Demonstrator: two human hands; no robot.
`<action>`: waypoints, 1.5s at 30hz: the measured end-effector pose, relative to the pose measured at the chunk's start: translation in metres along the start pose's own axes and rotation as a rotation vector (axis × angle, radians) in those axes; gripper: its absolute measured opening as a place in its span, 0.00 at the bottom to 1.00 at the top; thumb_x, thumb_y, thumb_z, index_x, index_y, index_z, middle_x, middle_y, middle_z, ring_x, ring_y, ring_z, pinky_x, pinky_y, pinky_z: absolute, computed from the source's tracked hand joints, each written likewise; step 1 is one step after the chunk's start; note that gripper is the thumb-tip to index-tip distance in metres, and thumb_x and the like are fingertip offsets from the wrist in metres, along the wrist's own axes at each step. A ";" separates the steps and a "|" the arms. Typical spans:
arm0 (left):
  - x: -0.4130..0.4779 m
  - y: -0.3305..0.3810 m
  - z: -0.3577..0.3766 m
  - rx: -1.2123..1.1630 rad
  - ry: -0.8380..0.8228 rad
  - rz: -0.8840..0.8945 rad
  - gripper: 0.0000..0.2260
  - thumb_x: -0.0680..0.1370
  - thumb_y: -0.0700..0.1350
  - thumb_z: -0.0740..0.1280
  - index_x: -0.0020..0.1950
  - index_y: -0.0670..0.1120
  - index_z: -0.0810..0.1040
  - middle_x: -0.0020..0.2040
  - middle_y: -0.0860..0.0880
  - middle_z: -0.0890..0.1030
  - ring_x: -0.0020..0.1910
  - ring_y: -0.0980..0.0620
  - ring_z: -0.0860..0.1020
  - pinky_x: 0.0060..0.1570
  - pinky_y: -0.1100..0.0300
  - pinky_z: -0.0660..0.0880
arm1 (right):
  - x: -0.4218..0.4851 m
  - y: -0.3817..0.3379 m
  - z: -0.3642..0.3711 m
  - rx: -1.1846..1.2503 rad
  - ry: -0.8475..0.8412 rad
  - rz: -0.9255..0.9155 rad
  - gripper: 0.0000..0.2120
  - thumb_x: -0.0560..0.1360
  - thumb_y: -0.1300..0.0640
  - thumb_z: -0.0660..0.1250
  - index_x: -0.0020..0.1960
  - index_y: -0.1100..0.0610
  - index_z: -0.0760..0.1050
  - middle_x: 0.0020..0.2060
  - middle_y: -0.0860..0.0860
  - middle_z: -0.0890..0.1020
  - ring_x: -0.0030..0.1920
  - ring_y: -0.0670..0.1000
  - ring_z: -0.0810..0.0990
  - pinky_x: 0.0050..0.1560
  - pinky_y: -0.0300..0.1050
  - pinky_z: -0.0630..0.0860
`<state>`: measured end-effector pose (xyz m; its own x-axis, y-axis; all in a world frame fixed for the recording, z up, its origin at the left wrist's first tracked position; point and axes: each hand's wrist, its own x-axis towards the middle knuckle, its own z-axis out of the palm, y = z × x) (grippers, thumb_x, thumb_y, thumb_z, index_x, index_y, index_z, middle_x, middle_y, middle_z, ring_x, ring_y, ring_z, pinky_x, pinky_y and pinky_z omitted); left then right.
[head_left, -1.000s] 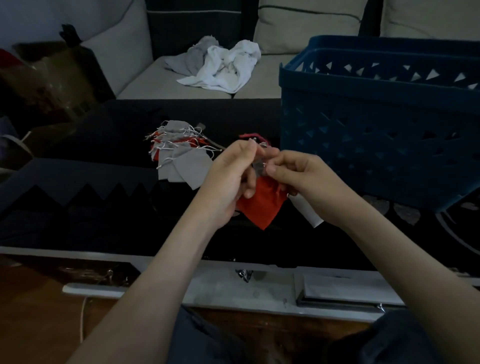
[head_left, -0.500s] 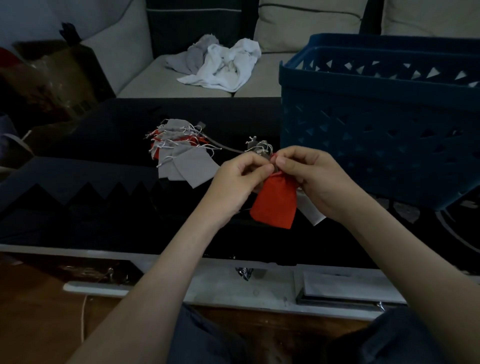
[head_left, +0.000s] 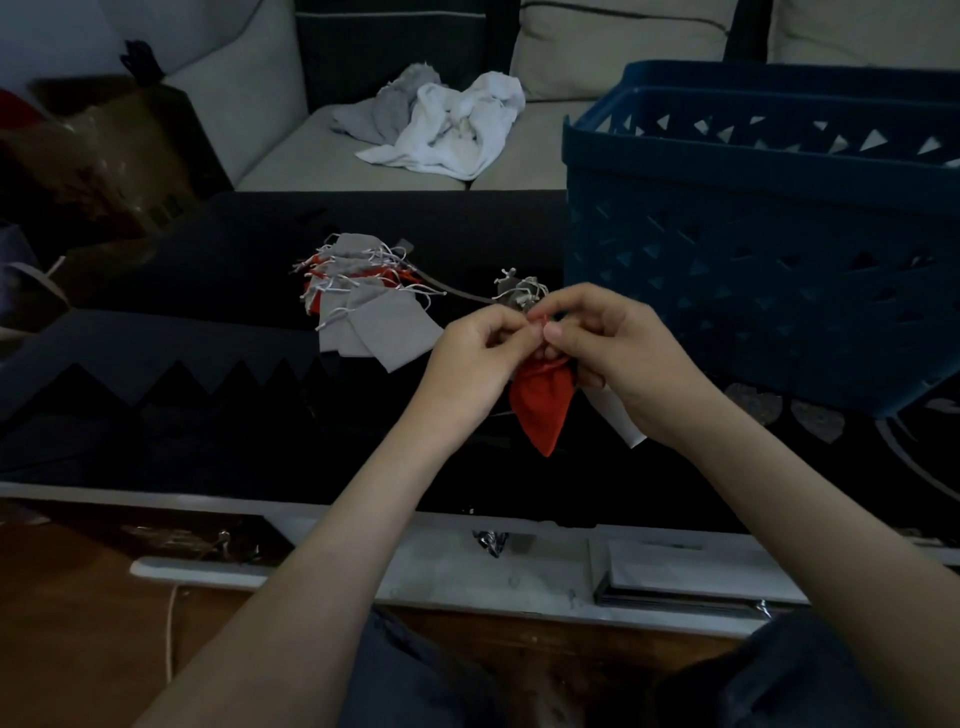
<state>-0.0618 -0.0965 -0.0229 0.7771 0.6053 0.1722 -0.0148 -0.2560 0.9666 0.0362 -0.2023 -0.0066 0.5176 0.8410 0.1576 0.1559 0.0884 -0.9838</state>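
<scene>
Red pouch (head_left: 540, 410) mouth pinched by left hand (head_left: 467, 364) grip and right hand (head_left: 618, 353) grip; mouth best cinched by even pull toward 9 and 3 o'clock.

Cinched the red pouch (head_left: 543, 410) at its mouth since a second ago: from wide open and flat to gathered neck and narrow, pointed body. Brought left hand (head_left: 470, 358) and right hand (head_left: 618, 353) fingertip to fingertip above it, uncovering a small grey pouch (head_left: 519, 292) behind.
</scene>
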 end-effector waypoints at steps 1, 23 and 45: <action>0.000 0.000 0.000 0.000 -0.008 -0.002 0.07 0.78 0.41 0.67 0.41 0.48 0.80 0.37 0.52 0.82 0.38 0.59 0.79 0.41 0.66 0.74 | -0.001 -0.001 0.000 0.026 0.000 0.003 0.06 0.77 0.67 0.62 0.49 0.61 0.77 0.33 0.54 0.77 0.28 0.40 0.75 0.27 0.29 0.67; -0.008 0.008 0.010 0.296 0.073 0.202 0.06 0.77 0.38 0.67 0.47 0.40 0.83 0.38 0.55 0.71 0.38 0.71 0.73 0.41 0.76 0.67 | 0.003 0.007 -0.002 0.048 0.021 -0.050 0.10 0.77 0.64 0.64 0.42 0.51 0.79 0.41 0.53 0.75 0.38 0.44 0.75 0.35 0.31 0.71; 0.004 0.008 -0.002 -0.686 0.001 -0.203 0.11 0.82 0.43 0.57 0.45 0.43 0.77 0.23 0.53 0.67 0.24 0.58 0.65 0.29 0.68 0.68 | 0.001 0.006 -0.016 -0.168 -0.058 -0.015 0.10 0.80 0.57 0.59 0.51 0.60 0.76 0.31 0.51 0.78 0.28 0.41 0.69 0.31 0.31 0.65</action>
<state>-0.0601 -0.0944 -0.0144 0.8059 0.5915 -0.0242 -0.2622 0.3934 0.8812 0.0512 -0.2094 -0.0111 0.4651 0.8702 0.1625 0.3045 0.0151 -0.9524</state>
